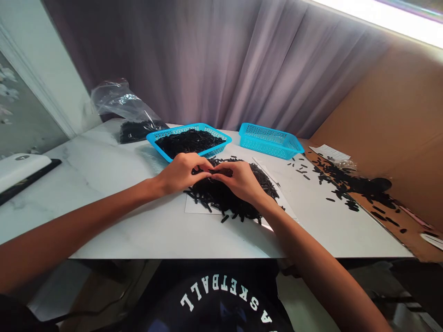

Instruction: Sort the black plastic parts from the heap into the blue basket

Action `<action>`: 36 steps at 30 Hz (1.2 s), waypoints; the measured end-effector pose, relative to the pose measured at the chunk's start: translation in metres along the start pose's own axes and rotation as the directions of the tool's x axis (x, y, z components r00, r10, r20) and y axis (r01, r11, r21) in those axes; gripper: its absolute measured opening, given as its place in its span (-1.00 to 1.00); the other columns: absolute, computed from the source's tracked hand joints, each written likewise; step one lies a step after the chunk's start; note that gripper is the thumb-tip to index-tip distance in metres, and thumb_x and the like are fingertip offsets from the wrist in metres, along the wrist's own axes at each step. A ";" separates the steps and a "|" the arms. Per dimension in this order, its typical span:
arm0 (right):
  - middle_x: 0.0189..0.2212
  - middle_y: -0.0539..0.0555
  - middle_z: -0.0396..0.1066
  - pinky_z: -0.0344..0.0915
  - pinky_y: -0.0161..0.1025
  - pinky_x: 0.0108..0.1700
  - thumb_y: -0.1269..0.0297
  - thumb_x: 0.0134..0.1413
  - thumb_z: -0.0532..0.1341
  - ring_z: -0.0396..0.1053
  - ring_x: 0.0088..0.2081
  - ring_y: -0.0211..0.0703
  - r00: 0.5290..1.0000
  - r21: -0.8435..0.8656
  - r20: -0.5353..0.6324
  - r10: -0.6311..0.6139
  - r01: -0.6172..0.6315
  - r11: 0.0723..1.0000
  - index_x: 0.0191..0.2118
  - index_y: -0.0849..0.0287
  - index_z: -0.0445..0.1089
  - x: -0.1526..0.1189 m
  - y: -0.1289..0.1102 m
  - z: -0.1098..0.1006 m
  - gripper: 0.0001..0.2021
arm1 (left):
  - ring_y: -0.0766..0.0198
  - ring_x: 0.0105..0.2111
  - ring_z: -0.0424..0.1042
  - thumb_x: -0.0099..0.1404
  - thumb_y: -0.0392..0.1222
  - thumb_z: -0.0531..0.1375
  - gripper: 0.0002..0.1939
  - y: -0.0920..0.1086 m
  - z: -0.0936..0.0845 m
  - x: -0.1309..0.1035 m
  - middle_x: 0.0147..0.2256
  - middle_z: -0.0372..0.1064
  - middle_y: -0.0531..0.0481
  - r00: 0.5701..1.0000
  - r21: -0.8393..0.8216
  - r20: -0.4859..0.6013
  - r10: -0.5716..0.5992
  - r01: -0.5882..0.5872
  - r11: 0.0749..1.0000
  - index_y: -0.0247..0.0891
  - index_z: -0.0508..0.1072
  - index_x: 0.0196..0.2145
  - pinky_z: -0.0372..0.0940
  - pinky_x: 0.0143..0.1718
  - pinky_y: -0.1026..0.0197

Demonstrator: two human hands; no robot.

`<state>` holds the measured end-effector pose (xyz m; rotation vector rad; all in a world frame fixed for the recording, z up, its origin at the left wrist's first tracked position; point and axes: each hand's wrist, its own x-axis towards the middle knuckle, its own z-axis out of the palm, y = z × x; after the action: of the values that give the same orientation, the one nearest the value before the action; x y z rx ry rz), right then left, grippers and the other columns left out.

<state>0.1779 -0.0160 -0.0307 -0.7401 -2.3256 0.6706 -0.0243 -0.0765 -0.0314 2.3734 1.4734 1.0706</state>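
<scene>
My left hand (183,171) and my right hand (240,180) meet over a heap of small black elongated pieces (228,203). The thumbs and fingertips of both are pinched close together, with what looks like one small black piece between them; its detail is too small to make out. The heap lies on a white sheet (195,206), with loose pieces scattered at its front edge. Just behind my left hand stands a blue plastic basket (162,150) filled with more black pieces.
A second blue basket (272,140) sits at the back right. A clear plastic bag (121,101) holding black pieces is at the back left. More black pieces (341,177) are strewn along the right, by a brown cardboard panel (391,115). A white device (24,165) lies far left.
</scene>
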 end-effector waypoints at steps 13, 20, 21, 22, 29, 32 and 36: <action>-0.40 0.04 0.58 0.23 -0.25 -0.30 0.26 0.14 0.27 0.41 -0.38 -0.17 0.998 0.156 -0.027 0.065 -0.060 0.986 -0.19 0.19 0.59 0.002 0.001 0.000 -0.81 | 0.25 -0.34 0.50 0.24 -0.08 0.30 -0.82 0.007 -0.002 0.004 -0.28 0.59 0.00 0.984 -0.168 -0.054 -0.170 0.159 0.973 -0.23 0.60 -0.29 0.37 -0.25 0.25; -0.35 0.08 0.59 0.34 -0.21 -0.22 0.32 0.07 0.30 0.50 -0.32 -0.11 0.995 0.248 -0.047 0.088 -0.074 0.966 -0.27 0.18 0.57 0.002 0.000 -0.001 -0.88 | 0.21 -0.30 0.54 0.16 -0.08 0.35 -0.79 0.000 -0.001 0.005 -0.32 0.59 -0.03 0.964 -0.367 0.031 -0.264 0.257 0.894 -0.25 0.62 -0.29 0.40 -0.21 0.22; -0.35 0.08 0.59 0.35 -0.20 -0.21 0.32 0.06 0.31 0.51 -0.31 -0.11 0.995 0.260 -0.050 0.087 -0.071 0.963 -0.27 0.18 0.57 0.002 0.000 -0.001 -0.89 | 0.20 -0.30 0.54 0.16 -0.07 0.35 -0.78 0.000 -0.001 0.006 -0.32 0.59 -0.04 0.960 -0.386 0.039 -0.279 0.272 0.881 -0.25 0.62 -0.29 0.41 -0.21 0.21; -0.34 0.08 0.59 0.36 -0.20 -0.20 0.32 0.05 0.32 0.51 -0.30 -0.11 0.995 0.273 -0.051 0.086 -0.069 0.959 -0.27 0.18 0.57 0.002 0.000 -0.001 -0.89 | 0.19 -0.29 0.54 0.15 -0.06 0.36 -0.77 -0.001 -0.001 0.006 -0.32 0.59 -0.04 0.956 -0.398 0.044 -0.291 0.284 0.872 -0.25 0.62 -0.29 0.41 -0.21 0.20; -0.35 0.10 0.58 0.41 -0.16 -0.15 0.22 -0.07 0.41 0.53 -0.29 -0.10 0.989 0.429 -0.053 0.141 -0.105 0.897 -0.31 0.20 0.53 0.003 0.002 -0.001 -0.81 | 0.19 -0.29 0.54 0.16 -0.04 0.35 -0.77 0.001 0.000 0.006 -0.33 0.60 -0.05 0.938 -0.417 0.036 -0.343 0.327 0.848 -0.25 0.63 -0.32 0.41 -0.19 0.20; -0.35 0.11 0.58 0.41 -0.16 -0.15 0.22 -0.10 0.42 0.53 -0.29 -0.10 0.986 0.460 -0.046 0.163 -0.124 0.879 -0.32 0.20 0.52 0.003 0.003 -0.001 -0.79 | 0.18 -0.29 0.55 0.13 -0.04 0.37 -0.75 0.003 0.001 0.006 -0.33 0.60 -0.06 0.931 -0.464 0.046 -0.363 0.342 0.817 -0.27 0.62 -0.31 0.42 -0.19 0.19; -0.36 0.09 0.57 0.42 -0.18 -0.16 0.22 -0.13 0.44 0.53 -0.29 -0.11 0.985 0.480 -0.045 0.165 -0.123 0.869 -0.34 0.19 0.50 0.004 0.004 0.001 -0.78 | 0.17 -0.27 0.56 0.11 -0.03 0.39 -0.73 0.006 0.003 0.005 -0.33 0.60 -0.07 0.922 -0.495 0.053 -0.384 0.358 0.792 -0.27 0.62 -0.31 0.42 -0.18 0.18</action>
<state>0.1765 -0.0108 -0.0322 -0.6947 -1.9197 1.2006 -0.0174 -0.0747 -0.0283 1.6316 1.3857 1.2248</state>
